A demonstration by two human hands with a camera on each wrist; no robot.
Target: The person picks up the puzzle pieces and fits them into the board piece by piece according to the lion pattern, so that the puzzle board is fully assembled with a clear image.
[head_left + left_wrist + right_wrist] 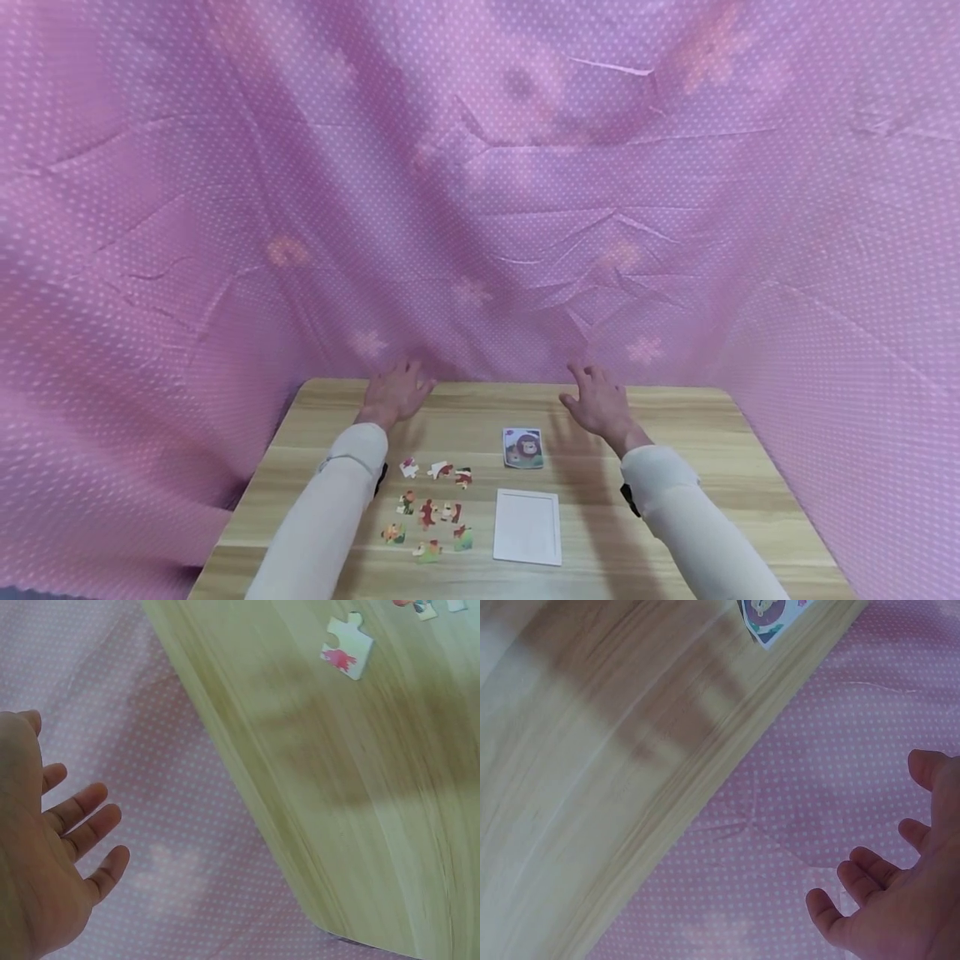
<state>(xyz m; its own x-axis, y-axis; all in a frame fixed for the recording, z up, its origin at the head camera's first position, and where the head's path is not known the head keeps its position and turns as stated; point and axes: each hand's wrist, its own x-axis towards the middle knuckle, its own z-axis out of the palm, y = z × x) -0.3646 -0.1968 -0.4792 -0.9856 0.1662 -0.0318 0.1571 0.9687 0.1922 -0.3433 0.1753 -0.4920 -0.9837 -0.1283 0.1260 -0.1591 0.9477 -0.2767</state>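
My left hand (395, 393) is held out over the table's far left part, fingers spread and holding nothing. On the other side, my right hand (600, 402) hovers near the far edge, also with spread fingers and no object in it. Between the arms lie several loose jigsaw pieces (427, 513) on the left. A picture card with a lion (522, 448) lies nearest the right hand. Closer to me is a white puzzle frame (527, 527). In the left wrist view, a white and pink jigsaw piece (349, 646) lies apart from the left hand.
The wooden table (697, 467) has rounded far corners. A pink dotted cloth (480, 208) hangs behind it and along both sides, close to the far edge. Shadows of both arms fall across the tabletop.
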